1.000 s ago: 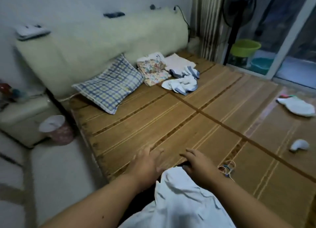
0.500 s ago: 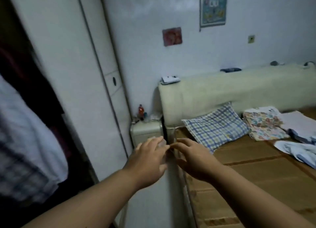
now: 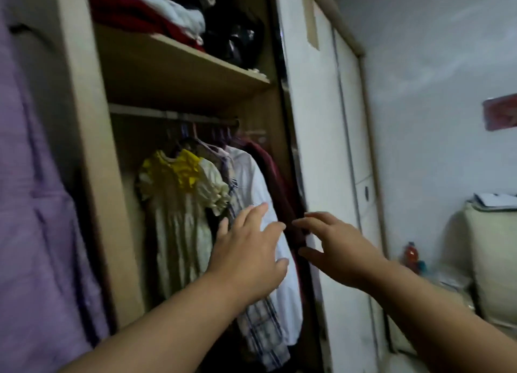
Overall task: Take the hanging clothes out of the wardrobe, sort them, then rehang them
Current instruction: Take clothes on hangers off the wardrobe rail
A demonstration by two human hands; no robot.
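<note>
The open wardrobe (image 3: 92, 160) shows a rail (image 3: 173, 115) with several garments on hangers. A cream dress with a yellow ruffled collar (image 3: 179, 205) hangs at the left. Beside it are a plaid shirt (image 3: 260, 322), a white shirt (image 3: 251, 182) and a dark red garment (image 3: 275, 182) at the right. My left hand (image 3: 249, 255) reaches in front of the white shirt, fingers spread and holding nothing. My right hand (image 3: 335, 249) is stretched toward the dark red garment with fingers apart, also holding nothing.
A shelf (image 3: 179, 65) above the rail carries folded clothes (image 3: 167, 12) and a dark bag (image 3: 237, 42). A purple garment (image 3: 33, 205) hangs at the far left. The white sliding door (image 3: 330, 149) stands to the right, with a bedside cabinet (image 3: 453, 286) and headboard (image 3: 492, 255) beyond.
My view has swung left from the bed to the open wardrobe. Both hands, holding nothing, have risen and now reach toward the hanging clothes.
</note>
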